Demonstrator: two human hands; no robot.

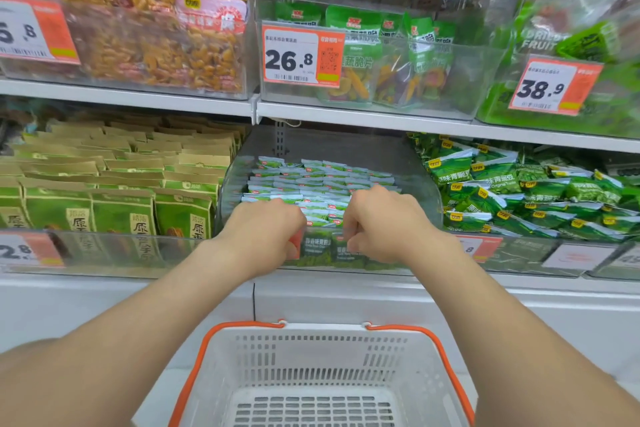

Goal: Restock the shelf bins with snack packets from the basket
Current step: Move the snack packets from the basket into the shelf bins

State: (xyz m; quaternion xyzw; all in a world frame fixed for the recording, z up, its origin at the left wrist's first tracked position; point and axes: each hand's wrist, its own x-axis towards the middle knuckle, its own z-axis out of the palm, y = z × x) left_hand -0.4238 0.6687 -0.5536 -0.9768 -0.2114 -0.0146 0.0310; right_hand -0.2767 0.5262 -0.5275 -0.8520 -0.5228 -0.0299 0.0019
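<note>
Step judged: seating the front row in the centre bin (231, 184). The basket (311, 329), bottom centre, shows no packets in its visible part, so restocking is judged nearly done. Left hand (265, 229) and right hand (381, 222) are hooked over the bin's clear front wall, fingers curled and pinched on the tops of the snack packets (322, 185). Next: packets released, hands lifted back. Headroom is capped by the upper shelf edge (346, 113), and full bins flank both sides.

Left hand (266, 229) and right hand (381, 222) grip green packets (318, 191) at clear bin (424, 184) front; basket (325, 328) below the 2 hands.
</note>
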